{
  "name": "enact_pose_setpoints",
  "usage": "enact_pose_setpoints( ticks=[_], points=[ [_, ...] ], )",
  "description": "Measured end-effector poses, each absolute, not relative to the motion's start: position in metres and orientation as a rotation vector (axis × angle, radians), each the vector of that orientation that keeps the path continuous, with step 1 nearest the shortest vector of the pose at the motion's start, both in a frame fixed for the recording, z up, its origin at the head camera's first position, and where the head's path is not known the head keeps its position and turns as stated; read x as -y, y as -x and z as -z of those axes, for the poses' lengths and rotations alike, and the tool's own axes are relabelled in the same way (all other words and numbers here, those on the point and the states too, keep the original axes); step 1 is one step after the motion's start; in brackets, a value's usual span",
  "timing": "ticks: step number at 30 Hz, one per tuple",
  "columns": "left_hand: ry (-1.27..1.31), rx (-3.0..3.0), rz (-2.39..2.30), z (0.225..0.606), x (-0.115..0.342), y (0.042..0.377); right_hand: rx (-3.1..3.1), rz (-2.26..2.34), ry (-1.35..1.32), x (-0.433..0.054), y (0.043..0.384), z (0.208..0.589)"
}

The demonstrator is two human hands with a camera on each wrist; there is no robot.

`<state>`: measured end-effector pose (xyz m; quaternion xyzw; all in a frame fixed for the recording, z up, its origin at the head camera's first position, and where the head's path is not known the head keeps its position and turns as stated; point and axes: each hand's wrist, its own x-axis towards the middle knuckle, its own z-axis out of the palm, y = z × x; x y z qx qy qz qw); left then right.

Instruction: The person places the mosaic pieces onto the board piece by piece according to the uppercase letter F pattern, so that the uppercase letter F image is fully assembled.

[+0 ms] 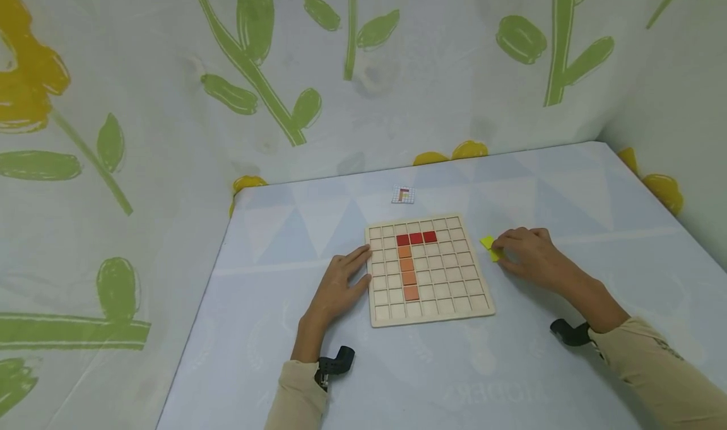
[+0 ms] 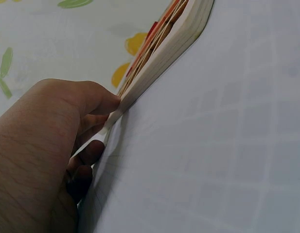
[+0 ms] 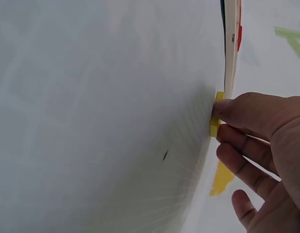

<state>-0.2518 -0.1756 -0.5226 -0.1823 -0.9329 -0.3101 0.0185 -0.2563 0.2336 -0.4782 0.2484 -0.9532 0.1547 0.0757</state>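
Note:
A square wooden grid board (image 1: 452, 286) lies on the table. Three red tiles (image 1: 416, 238) form a row in its upper part, and a column of several orange tiles (image 1: 408, 277) runs down from the left one. My left hand (image 1: 336, 285) rests against the board's left edge, its thumb and fingertips touching the rim. Right of the board, my right hand (image 1: 534, 257) pinches a yellow tile (image 3: 216, 127) between thumb and fingers, low at the table surface. In the head view, yellow pieces (image 1: 486, 242) show at the fingertips; the fingers partly cover them.
Behind the board lies a small card (image 1: 403, 194) printed with a grid and a red, orange and yellow pattern. The pale patterned table (image 1: 272, 240) meets a floral cloth backdrop (image 1: 363, 120) at the back and sides. Each wrist wears a black camera mount (image 1: 339, 361).

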Motion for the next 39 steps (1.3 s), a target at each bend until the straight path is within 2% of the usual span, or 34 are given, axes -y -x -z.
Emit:
enact_pose_setpoints(
  ticks=[10, 21, 39],
  points=[
    [0.560, 2.897, 0.948, 0.524, 0.175, 0.253, 2.852, -0.487, -0.727, -0.233, 0.254, 0.478],
    [0.575, 2.878, 0.941, 0.524, 0.176, 0.253, 2.693, -0.565, -0.838, -0.227, 0.256, 0.477],
    [0.581, 2.886, 0.940, 0.521, 0.176, 0.251, 2.806, -0.630, -0.879, -0.195, 0.261, 0.464]
  ],
)
